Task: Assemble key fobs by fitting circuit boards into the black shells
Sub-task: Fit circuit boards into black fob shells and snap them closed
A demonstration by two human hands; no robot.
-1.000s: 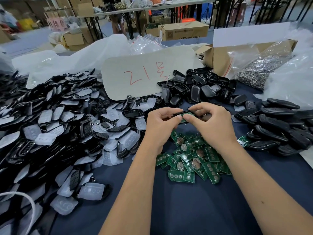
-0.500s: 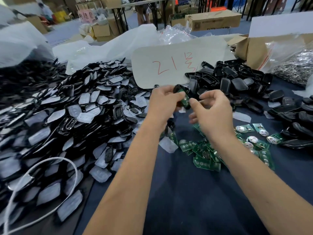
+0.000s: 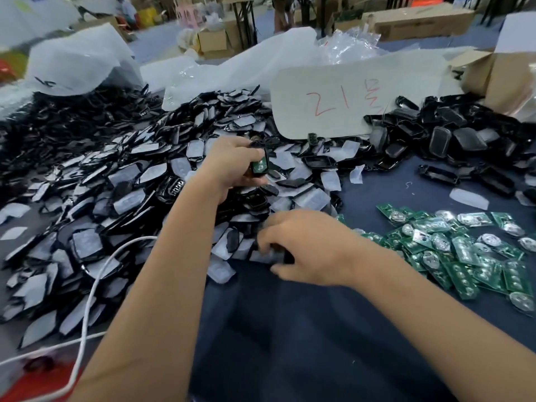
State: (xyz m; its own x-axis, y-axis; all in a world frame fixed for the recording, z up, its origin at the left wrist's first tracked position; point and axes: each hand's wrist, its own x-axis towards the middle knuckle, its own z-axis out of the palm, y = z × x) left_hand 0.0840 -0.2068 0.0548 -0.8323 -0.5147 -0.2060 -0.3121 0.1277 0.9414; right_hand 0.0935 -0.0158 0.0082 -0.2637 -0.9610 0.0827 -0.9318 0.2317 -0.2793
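Note:
My left hand (image 3: 232, 166) grips a black shell with a green circuit board (image 3: 259, 166) showing in it, held upright above the big heap of black shells with white pads (image 3: 121, 204). My right hand (image 3: 313, 248) is low at the near edge of that heap, blurred, its fingers curled on a black shell piece (image 3: 266, 253). Loose green circuit boards (image 3: 464, 250) lie in a pile on the dark blue cloth to the right. A second heap of glossy black shells (image 3: 441, 137) lies at the back right.
A white card with red writing (image 3: 348, 100) leans behind the heaps. A white cable (image 3: 95, 274) loops across the left heap. An open cardboard box (image 3: 504, 74) stands at the far right, plastic bags (image 3: 81, 62) at the back left. Dark blue cloth (image 3: 290, 343) covers the near table.
The hands have parted: the left keeps the shell with the board and has drifted left over the heap, the right has dropped to the heap's near edge. The view has swung left.

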